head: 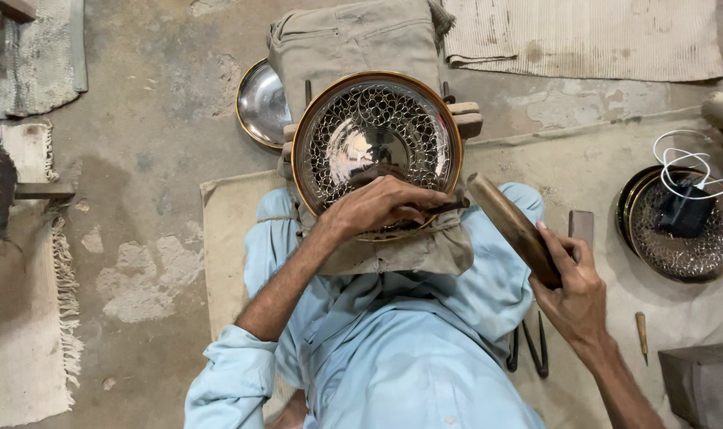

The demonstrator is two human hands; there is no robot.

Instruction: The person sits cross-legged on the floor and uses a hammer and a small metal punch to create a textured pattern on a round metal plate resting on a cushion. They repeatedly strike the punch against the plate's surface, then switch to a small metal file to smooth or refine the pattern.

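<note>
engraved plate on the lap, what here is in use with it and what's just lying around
In use: engraved plate; thin tool in left hand; wooden mallet in right hand; cloth pad.

Lying about: plain plate; plate stack; white cord; tongs; small punch.

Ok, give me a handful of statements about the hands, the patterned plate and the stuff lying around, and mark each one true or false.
1. The left hand rests on the patterned plate and holds a thin dark tool. True.
2. The right hand is empty. False: it grips a wooden mallet, raised to the right of the plate.
3. The patterned plate lies flat on the bare floor. False: it sits on a folded khaki cloth over wooden blocks.
4. A plain shiny plate lies behind and to the left of the patterned one. True.
5. The plates at the far right carry a white cable and a dark object. True.
</note>
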